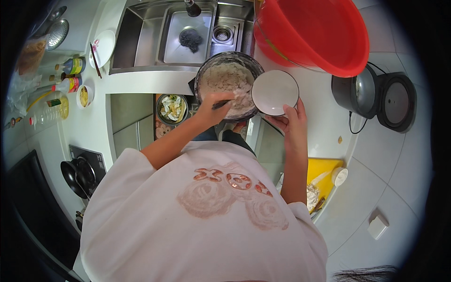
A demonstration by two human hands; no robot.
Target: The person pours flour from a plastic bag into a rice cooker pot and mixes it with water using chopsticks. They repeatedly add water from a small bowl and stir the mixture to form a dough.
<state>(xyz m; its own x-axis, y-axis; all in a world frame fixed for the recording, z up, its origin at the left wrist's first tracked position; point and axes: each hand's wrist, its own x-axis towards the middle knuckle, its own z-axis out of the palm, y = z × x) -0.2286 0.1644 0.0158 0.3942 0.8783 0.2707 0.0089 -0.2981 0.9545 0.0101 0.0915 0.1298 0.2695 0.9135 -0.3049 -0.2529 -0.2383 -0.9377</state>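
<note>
Before me is a dark round pot (259, 67), dusted white inside, with a crumbly pale flour mixture (225, 79) in it. My left hand (215, 109) reaches over the pot's near edge, gripping a dark utensil (221, 104); its lower end cannot be made out. A small white bowl (275, 92) with a dark rim is tilted at the pot's right edge. My right hand (290, 116) holds this bowl by its near side, thumb on the rim. No contents are visible in the bowl.
A stainless steel sink (148, 42) lies beyond the pot. At right are a large red basin (317, 31), an open grey appliance (356, 91) and a yellow board (319, 167). Left are bottles (70, 84), a plate (104, 47) with chopsticks, and a food bowl (84, 96).
</note>
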